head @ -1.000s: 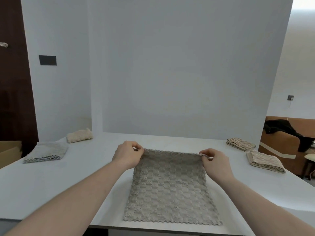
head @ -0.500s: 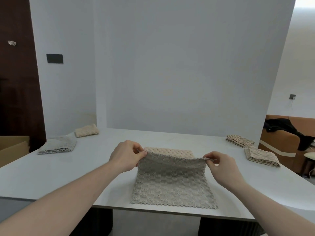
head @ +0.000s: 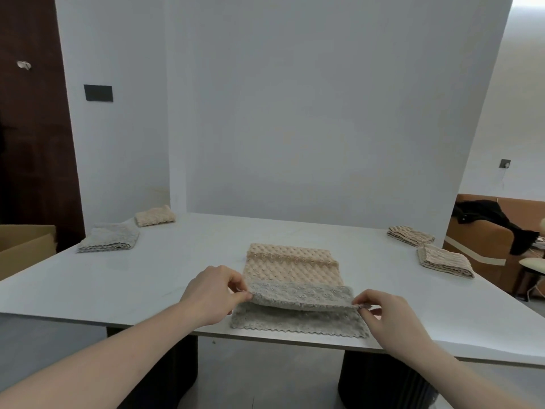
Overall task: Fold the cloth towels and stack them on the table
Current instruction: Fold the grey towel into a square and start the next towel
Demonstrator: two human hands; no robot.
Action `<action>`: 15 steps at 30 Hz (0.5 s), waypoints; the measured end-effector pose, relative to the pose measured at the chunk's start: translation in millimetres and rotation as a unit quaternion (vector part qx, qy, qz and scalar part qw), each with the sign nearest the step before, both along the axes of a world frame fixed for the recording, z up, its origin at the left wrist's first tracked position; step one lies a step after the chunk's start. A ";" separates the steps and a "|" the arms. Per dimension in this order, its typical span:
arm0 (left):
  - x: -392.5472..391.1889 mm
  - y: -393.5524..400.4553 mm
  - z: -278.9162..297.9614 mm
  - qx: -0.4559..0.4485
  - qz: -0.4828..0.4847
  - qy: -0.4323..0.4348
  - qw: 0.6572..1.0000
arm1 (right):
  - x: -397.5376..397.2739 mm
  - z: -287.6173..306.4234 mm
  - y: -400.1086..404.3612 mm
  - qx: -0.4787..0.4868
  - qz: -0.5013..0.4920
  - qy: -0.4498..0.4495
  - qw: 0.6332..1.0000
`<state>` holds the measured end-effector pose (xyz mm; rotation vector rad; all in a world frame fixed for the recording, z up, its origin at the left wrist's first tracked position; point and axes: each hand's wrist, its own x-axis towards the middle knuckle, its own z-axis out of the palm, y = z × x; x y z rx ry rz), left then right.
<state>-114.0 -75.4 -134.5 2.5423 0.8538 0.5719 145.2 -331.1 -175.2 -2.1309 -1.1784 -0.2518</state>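
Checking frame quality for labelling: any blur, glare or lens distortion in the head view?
Head view: soft, even light, no glare on the table; the towel casts only faint shadow; wide-angle bowing of wall edges; blown-out patch top right; texture slightly soft overall, both hands' fingers still readable.

The towel being folded lies at the table's near edge, between both hands. Two folded towels sit far left, two others far right.

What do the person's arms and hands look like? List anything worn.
Both forearms are bare, with no sleeves in view. The left hand and right hand wear no gloves; no rings, watch or bracelets show. No markings are visible.
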 end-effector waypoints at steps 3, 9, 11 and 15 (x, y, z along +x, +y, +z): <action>-3.2 -3.0 -9.1 0.010 0.007 0.007 1.000 | -2.5 -7.1 -7.3 -0.024 0.005 -0.007 1.000; -5.7 -4.7 -28.0 0.035 0.010 0.018 0.999 | -8.7 -21.4 -15.5 -0.067 0.005 -0.009 0.998; -5.9 -5.5 -33.1 0.045 0.011 0.022 0.999 | -10.1 -26.4 -15.4 -0.059 0.002 -0.004 0.998; -7.4 -8.0 -42.2 0.042 0.035 0.014 0.998 | -14.5 -33.6 -14.2 -0.038 -0.008 0.007 0.999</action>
